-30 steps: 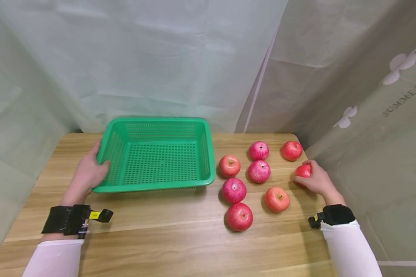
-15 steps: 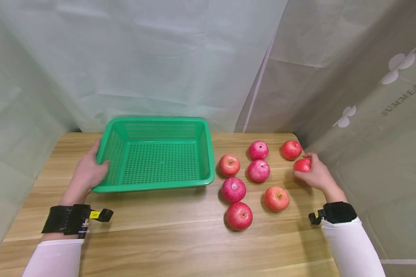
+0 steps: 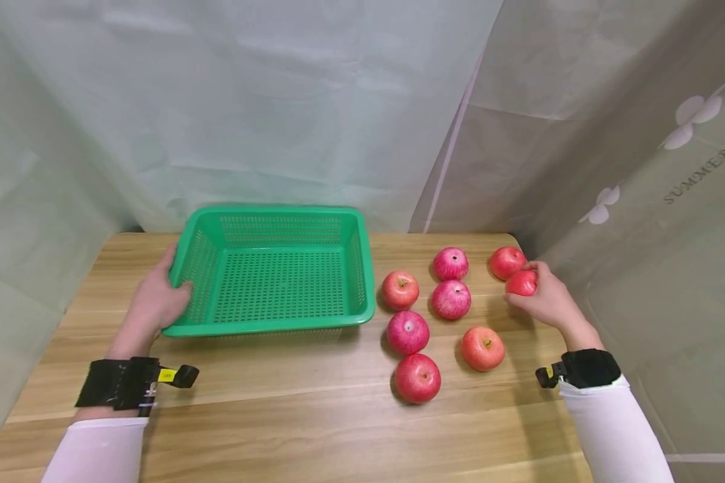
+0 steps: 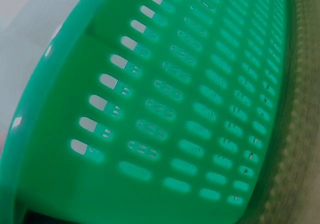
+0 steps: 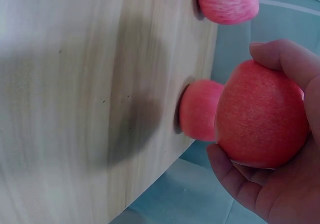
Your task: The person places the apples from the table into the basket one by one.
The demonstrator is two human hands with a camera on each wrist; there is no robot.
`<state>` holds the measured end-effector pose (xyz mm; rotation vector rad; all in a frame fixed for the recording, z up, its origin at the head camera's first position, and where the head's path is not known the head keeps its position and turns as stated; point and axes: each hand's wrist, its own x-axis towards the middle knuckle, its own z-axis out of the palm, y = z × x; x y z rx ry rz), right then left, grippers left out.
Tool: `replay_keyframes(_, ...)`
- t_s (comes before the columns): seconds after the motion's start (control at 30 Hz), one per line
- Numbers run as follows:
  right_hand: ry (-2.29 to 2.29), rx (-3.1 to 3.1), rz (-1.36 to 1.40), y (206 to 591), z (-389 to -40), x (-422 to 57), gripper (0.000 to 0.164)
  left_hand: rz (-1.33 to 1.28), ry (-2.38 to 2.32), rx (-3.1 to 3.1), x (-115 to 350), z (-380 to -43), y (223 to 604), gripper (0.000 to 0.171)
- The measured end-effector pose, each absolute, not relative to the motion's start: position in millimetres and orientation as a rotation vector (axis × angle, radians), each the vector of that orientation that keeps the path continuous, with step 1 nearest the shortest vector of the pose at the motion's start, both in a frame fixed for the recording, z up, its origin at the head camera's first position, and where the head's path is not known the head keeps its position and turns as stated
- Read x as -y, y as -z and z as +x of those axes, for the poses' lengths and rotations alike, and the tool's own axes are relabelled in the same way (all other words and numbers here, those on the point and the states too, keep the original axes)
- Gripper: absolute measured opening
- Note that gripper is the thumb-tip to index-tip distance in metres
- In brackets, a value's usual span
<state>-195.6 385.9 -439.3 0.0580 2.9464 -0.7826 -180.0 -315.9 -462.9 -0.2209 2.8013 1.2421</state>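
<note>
My left hand [image 3: 160, 295] grips the left rim of a green plastic basket [image 3: 272, 328], thumb over the inner wall. Holes in the basket's wall [image 4: 55, 174] fill most of the left wrist view; that hand is nearly out of it. At the table's right edge my right hand [image 3: 552, 298] holds a red apple [image 3: 521, 283] between thumb and fingers. The right wrist view shows the held apple [image 5: 262, 116] raised off the wood. Just behind it, another red apple [image 3: 507, 261] rests on the table, partly covered by the held one in the right wrist view.
Between basket and right hand, several apples stand on the wooden table [image 3: 314, 416], among them a dark pink apple [image 3: 407, 332], a red apple [image 3: 417, 379] and an orange-red apple [image 3: 482, 348]. Pale curtains [image 3: 248, 121] hang behind and at both sides.
My right hand has moved the held apple away from me and slightly left, closer to the far right apple. The left hand and basket stay in place.
</note>
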Motion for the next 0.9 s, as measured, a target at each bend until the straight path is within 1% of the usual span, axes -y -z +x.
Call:
replay_keyframes(0.37,0.781,-2.943,0.022,432,-202,-371,0.093,-0.238,-1.237,-2.796,316,-179,463,0.08)
replay_keyframes(0.63,0.806,-2.964,-0.061,426,-209,-359,0.086,-0.239,-1.232,-2.805,316,-180,463,0.08)
replay_keyframes(0.9,0.802,-2.96,-0.065,423,-212,-351,0.082,-0.245,-1.231,-2.791,315,-181,463,0.08)
